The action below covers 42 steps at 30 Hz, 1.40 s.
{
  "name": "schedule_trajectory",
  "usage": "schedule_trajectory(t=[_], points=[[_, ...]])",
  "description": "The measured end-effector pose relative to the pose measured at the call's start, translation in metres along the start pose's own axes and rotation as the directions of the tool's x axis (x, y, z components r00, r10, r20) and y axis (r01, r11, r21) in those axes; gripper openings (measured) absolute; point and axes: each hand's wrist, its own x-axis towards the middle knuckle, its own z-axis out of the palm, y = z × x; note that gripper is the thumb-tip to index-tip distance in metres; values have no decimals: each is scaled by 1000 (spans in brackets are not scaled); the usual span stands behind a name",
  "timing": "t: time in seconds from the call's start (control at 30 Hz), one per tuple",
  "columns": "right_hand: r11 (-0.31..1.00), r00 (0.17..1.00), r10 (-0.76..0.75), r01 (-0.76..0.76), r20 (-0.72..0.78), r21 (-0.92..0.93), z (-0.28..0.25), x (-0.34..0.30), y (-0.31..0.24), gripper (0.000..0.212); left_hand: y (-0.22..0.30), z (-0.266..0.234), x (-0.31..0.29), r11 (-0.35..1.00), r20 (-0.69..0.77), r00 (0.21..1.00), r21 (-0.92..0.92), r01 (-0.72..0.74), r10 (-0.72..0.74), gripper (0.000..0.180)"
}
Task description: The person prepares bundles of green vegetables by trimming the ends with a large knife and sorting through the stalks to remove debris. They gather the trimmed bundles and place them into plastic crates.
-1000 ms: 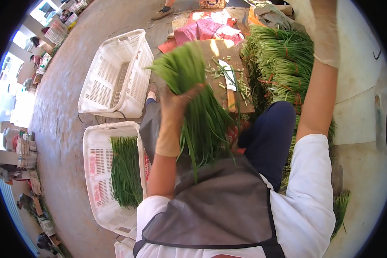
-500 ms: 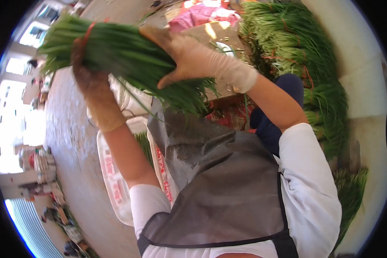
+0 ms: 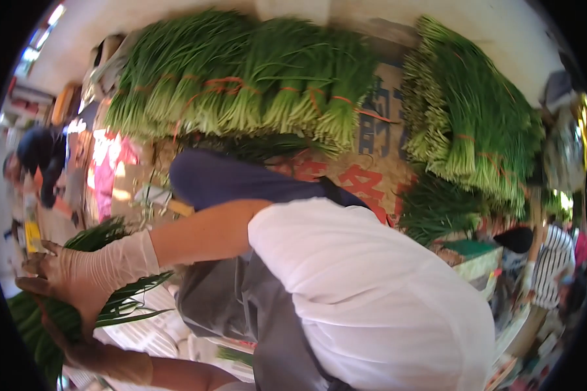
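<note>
A thick bundle of garlic chives (image 3: 29,329) is at the lower left, partly cut off by the dark rim of the picture. My right hand (image 3: 68,277), in a pale thin glove with soiled fingers, grips it from above. Against its near side, my left hand (image 3: 88,352) is wrapped round it in a stained glove, its fingers partly in shadow. Loose green leaves (image 3: 127,303) trail rightward from the bundle under my right wrist.
Tied chive bundles (image 3: 241,98) lie along the wall, with another pile (image 3: 469,117) at right. White baskets (image 3: 150,326) stand below my arms. A pink cloth (image 3: 104,169) lies at left. One person (image 3: 39,156) bends at far left; another in stripes (image 3: 553,267) is at right.
My view has swung to the right, bringing the wall-side piles to the top. Both hands still hold the bundle, now at the lower left of the picture.
</note>
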Motion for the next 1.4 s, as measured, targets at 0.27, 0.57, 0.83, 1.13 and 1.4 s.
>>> schedule_trajectory(t=[0.27,0.57,0.83,1.13,1.4], points=[[932,979,-4,-71,-204,-354,-167,-70,-25,95,20,109,-23,952,761,611,-29,-305,219,81],[625,884,454,-406,-113,-666,-317,-244,-110,98,-73,24,-33,925,643,687,362,118,-339,59],[126,-5,980,-755,198,-644,-184,-449,-37,76,-151,-3,-65,746,451,604,505,434,-657,51],[265,149,962,-711,229,-651,23,-578,113,68,-172,-1,-81,648,340,570,558,518,-748,42],[515,611,791,-660,7,-547,70,-501,160,74,-191,10,-84,586,321,496,540,604,-807,36]])
